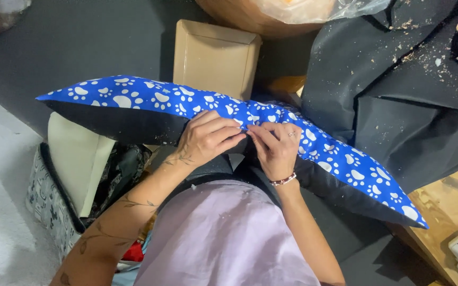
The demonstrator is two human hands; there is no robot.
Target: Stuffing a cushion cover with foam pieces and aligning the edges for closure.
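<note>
- Lilac shirt fills the near foreground.
- Blue paw-print cushion with black underside lies across the lap.
- Left hand fingers curl, pinching its seam.
- Right hand fingers pinch the same seam, touching.
- Tan box sits behind.

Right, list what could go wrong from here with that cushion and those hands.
1. Both hands, left hand and right hand, pinch the edge of the blue paw-print cushion at one spot; its long ends hang unsupported and may drag the seam out of the grip.
2. Loose crumbs on the dark fabric beside it could stick to the cushion.
</note>
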